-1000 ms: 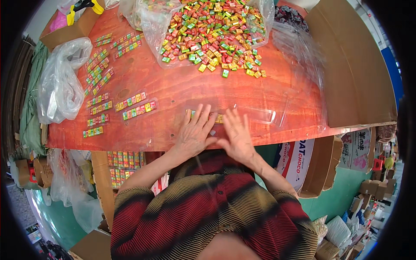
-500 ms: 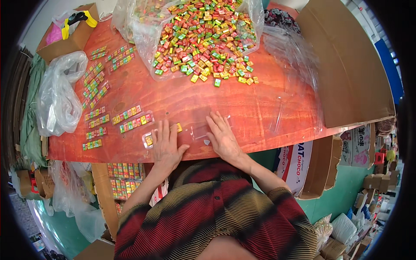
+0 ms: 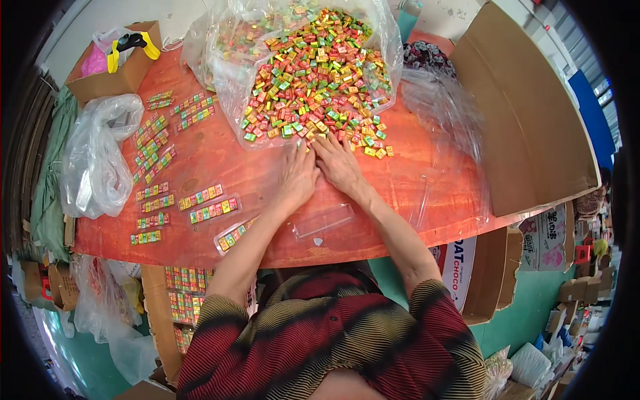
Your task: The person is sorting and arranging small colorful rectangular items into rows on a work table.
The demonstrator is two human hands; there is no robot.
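Observation:
A large heap of small box-shaped pieces (image 3: 313,87), red, yellow, green and orange, spills from a clear plastic bag (image 3: 230,73) at the far middle of the red table. At the heap's near edge, my left hand (image 3: 298,175) reaches in, its fingertips smeared by motion. Right beside it, my right hand (image 3: 339,165) has its fingers stretched out and touching the nearest pieces. Under my forearms lies a clear tray (image 3: 323,212) with nothing in it. A tray with a row of pieces (image 3: 233,236) is partly covered by my left forearm.
Filled trays (image 3: 213,210) and several rows of pieces (image 3: 152,140) lie on the left. Behind them are a crumpled clear bag (image 3: 97,160) and a small carton (image 3: 117,83). Stacked clear trays (image 3: 443,100) and a big cardboard box (image 3: 527,113) stand right. A white pebble-like bit (image 3: 318,242) lies near the front edge.
Both hands have moved from the trays at the table's front edge forward to the heap, coming together there. The tray that was under my left hand now shows its row of pieces.

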